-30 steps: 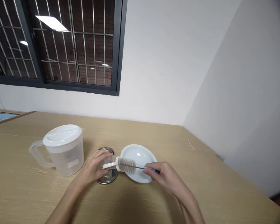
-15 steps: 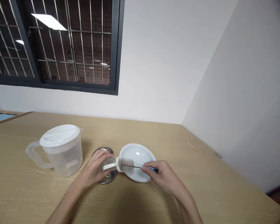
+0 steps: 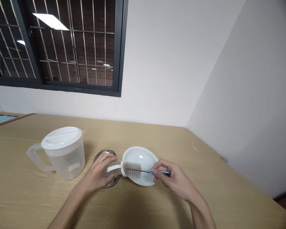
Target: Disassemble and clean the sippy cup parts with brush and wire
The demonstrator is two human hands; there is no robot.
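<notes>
Bottle brush point(image 3: 133, 170), one, with grey bristles, a thin metal stem and a blue handle point(image 3: 167, 172). It lies between your two hands, pointing from your right fingertips toward the bottle at your left; the bristles meet the bottle's mouth, and how far the tip goes inside cannot be told.

Right hand point(image 3: 175, 179): yours, thumb and fingers pinched on the front of the blue handle, whose rear end shows beyond the fingertips.

Left hand point(image 3: 98, 173): yours, wrapped over the bottle, fingers above and thumb below.

Bottle point(image 3: 116, 168), one, clear, tipped on its side in your left grip, its white collar point(image 3: 123, 169) facing your right hand and a white loop along its side.

Metal dish point(image 3: 114, 182), one, round and shiny, beneath your left grip and partly hidden by it; contact with the bottle cannot be told.

White plate point(image 3: 146, 156), one, behind and below the bristles, between your two grips.

Pitcher point(image 3: 64, 159), one, translucent, white-lidded, upright to the left of your left grip, its handle turned away from you.

Pale strip point(image 3: 194, 146), one, thin, on the tabletop point(image 3: 166, 140), beyond your right grip and well apart from it.
</notes>
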